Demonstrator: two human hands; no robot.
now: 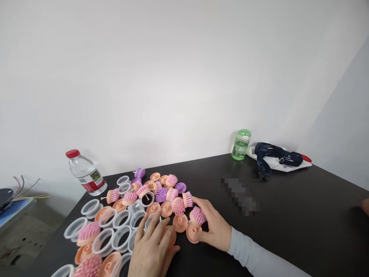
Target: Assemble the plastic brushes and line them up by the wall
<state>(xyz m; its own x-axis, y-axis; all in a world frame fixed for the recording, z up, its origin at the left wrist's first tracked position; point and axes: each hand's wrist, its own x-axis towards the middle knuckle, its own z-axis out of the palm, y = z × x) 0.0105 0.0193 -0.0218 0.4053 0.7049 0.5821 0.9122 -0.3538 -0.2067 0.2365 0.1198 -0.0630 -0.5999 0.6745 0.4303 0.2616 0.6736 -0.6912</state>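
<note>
My left hand (152,246) lies palm down over the near part of a spread of small parts, its fingers spread. Beneath it are clear plastic rings (122,237) and an orange disc (172,235), partly hidden. At the right edge of the spread, my right hand (215,227) curves beside a pink-bristled brush head (197,216), thumb and index finger apart. Its thumb touches an orange disc cap (192,232) with a small central socket. More brush heads, such as a pink one (178,206) and a purple one (162,194), lie between the hands and the wall.
A red-capped water bottle (88,173) stands at the back left. Against the wall at the back right are a green bottle (241,144) and a dark pouch (278,154) on a white bag. The black table (288,215) extends right. Part of another hand (365,206) shows at the right edge.
</note>
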